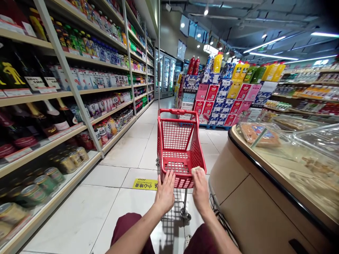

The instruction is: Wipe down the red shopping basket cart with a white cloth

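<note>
A small red shopping cart (178, 141) with a lattice basket stands right in front of me, its handle on the far side. My left hand (165, 192) rests at the near left corner of the basket, fingers stretched out and touching its rim. At the near right corner is my right hand (200, 190), its fingers bent round a pale folded cloth (196, 170) at the rim. Part of the cloth is hidden by the fingers. The visible basket floor holds no goods.
Drink shelves (106, 88) run along the left. Stacked drink boxes (209, 100) with bottles on top stand ahead. A curved counter (238, 173) with packed food borders the right, cables (222, 218) at its foot. A yellow floor sticker (144, 184) lies left of the cart.
</note>
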